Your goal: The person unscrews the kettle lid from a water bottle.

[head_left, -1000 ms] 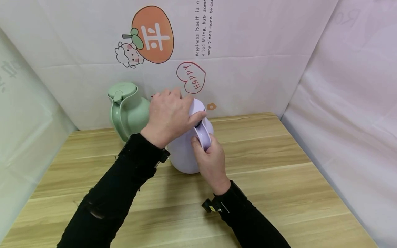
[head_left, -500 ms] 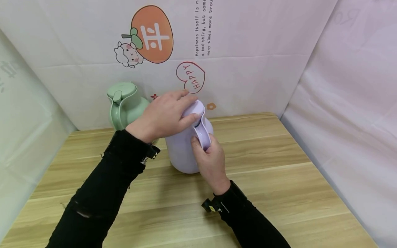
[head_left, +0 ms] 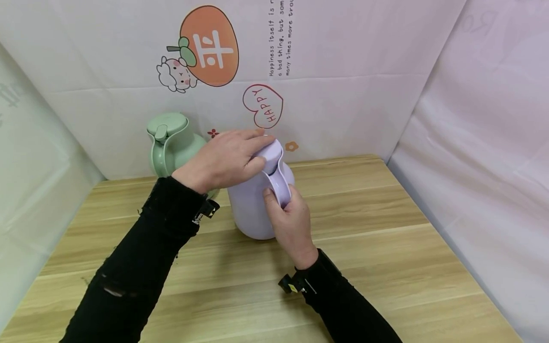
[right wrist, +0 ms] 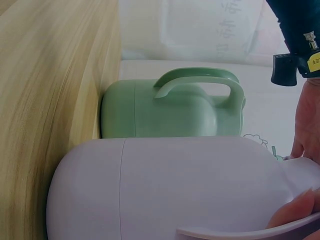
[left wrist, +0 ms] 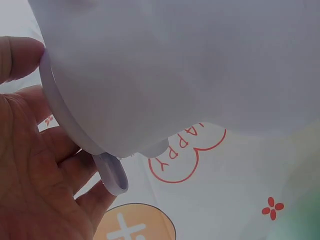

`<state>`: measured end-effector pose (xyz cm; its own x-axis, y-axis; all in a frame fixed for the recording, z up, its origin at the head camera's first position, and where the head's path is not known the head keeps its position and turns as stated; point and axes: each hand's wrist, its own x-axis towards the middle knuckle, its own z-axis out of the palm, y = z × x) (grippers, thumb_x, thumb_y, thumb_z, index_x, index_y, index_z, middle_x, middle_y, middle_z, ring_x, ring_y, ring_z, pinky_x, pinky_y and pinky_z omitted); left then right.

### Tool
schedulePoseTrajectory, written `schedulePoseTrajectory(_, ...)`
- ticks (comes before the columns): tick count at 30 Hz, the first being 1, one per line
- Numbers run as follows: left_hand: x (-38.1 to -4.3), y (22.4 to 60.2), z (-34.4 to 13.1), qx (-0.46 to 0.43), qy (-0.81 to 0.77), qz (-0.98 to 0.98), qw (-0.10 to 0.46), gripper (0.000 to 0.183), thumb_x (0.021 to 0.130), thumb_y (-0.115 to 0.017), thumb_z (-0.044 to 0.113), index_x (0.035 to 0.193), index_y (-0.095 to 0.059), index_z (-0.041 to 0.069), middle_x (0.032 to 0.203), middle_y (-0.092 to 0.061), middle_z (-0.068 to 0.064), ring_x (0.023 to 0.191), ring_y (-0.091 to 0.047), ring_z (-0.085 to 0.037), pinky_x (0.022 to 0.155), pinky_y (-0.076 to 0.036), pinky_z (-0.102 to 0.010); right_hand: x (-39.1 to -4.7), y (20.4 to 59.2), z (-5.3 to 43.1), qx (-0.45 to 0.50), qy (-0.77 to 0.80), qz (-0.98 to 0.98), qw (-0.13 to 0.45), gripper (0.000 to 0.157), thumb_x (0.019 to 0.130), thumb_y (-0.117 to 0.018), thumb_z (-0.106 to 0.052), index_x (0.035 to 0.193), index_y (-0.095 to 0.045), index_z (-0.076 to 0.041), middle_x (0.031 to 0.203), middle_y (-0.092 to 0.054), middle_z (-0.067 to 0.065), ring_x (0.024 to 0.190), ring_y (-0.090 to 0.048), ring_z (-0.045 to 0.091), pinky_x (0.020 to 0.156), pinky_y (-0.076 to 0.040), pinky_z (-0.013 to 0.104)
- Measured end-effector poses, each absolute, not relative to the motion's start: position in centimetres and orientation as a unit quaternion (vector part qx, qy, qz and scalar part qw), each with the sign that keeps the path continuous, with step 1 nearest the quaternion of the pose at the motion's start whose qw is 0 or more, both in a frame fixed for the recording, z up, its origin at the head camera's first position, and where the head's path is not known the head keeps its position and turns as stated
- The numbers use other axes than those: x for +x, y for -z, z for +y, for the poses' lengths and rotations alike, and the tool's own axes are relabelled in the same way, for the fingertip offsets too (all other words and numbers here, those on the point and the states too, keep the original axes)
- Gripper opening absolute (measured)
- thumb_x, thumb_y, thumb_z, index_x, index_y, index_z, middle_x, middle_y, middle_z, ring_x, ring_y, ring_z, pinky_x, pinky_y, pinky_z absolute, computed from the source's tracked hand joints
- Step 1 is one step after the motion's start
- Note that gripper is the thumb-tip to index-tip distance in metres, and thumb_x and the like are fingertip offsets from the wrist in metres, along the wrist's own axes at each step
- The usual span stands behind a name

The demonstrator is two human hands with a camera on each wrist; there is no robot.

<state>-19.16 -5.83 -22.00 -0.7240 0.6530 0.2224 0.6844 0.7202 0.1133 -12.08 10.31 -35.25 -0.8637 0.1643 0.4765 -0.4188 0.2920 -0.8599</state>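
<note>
A lilac thermos jug [head_left: 250, 214] stands upright on the wooden table, mid-view. My right hand [head_left: 293, 221] grips its handle [head_left: 281, 187], with the thumb along the near side. Over the top, my left hand [head_left: 227, 159] holds the round lid [head_left: 272, 151], thumb on the near side and fingers on the far side. In the left wrist view, the left hand's fingers [left wrist: 75, 170] lie round the lid's rim, beside a small spout-like tab [left wrist: 112, 175]. Part of the jug's neck is hidden by the left hand. The right wrist view shows the jug's body [right wrist: 175, 185] sideways.
A green thermos jug [head_left: 171, 143] stands behind and left of the lilac one, partly hidden by my left hand. The wooden tabletop [head_left: 364, 228] ends at a white printed cloth [head_left: 343, 95] at the back, with cloth walls on both sides.
My left hand has shifted left and slightly lower on the lid, its thumb drawn back from the handle side, so more of the lid shows. My right hand keeps the handle, unmoved.
</note>
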Motion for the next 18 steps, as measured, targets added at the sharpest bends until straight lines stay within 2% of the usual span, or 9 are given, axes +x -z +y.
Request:
schedulePoseTrajectory(8, -19.06, 22.07, -5.78, -0.361, 0.104, -0.922, 0.095, 0.054, 0.105, -0.043, 0.036, 0.153, -0.054, 0.017, 0.156, -0.053, -0.012, 0.144, -0.051, -0.030, 0.121, -0.038, -0.047, -12.01, 35.12, 10.35, 0.082, -0.589, -0.766, 0.245, 0.027, 0.100, -0.067, -0.030, 0.089, -0.062, -0.006, 0.071, -0.046, 0.001, 0.064, -0.049, 0.017, 0.053, -0.037, 0.031)
schedulePoseTrajectory(18, -18.95, 22.45, -5.50, -0.349, 0.103, -0.922, 0.132, 0.051, 0.104, -0.050, 0.040, 0.147, -0.061, 0.015, 0.142, -0.063, -0.015, 0.132, -0.057, -0.033, 0.113, -0.044, -0.049, -11.96, 35.10, 10.34, 0.078, -0.592, -0.766, 0.239, 0.028, 0.100, -0.067, -0.031, 0.090, -0.063, -0.005, 0.071, -0.048, 0.001, 0.065, -0.050, 0.017, 0.053, -0.039, 0.032)
